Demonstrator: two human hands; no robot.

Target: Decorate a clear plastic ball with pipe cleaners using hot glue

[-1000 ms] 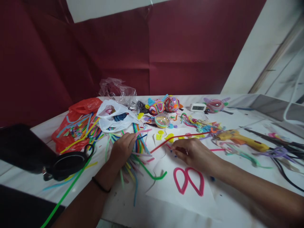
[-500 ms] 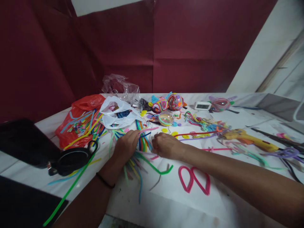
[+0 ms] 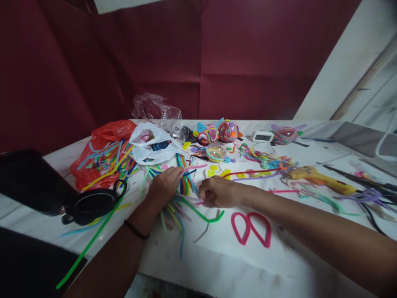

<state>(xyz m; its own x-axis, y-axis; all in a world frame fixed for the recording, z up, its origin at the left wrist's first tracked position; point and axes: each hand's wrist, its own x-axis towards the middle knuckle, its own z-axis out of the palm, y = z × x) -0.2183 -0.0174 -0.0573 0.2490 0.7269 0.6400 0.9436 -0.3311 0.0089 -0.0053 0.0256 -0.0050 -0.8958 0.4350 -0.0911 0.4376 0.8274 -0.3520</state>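
Observation:
My left hand (image 3: 165, 183) lies over a spread bundle of colourful pipe cleaners (image 3: 186, 182), its fingers bent around some of them. A pink one (image 3: 195, 166) sticks out past its fingertips. Just to the right, my right hand (image 3: 217, 191) is curled closed at the end of a pale lilac pipe cleaner (image 3: 190, 199) that runs across from under the left hand. Below the hands a bent green pipe cleaner (image 3: 203, 217) lies on the white sheet. Two pink teardrop loops (image 3: 259, 229) rest side by side nearer to me.
A red bag (image 3: 83, 165) of pipe cleaners and a white bag (image 3: 142, 142) stand at left, behind a black round holder (image 3: 96, 205). Decorated balls (image 3: 228, 131), a clear ball (image 3: 216, 152) and a white digital clock (image 3: 263, 136) are behind. A yellow glue gun (image 3: 322, 180) lies right.
My right hand has shifted slightly down, towards me, and its curled fingers have turned a little. My left hand stays on the bundle. The whole view has moved slightly.

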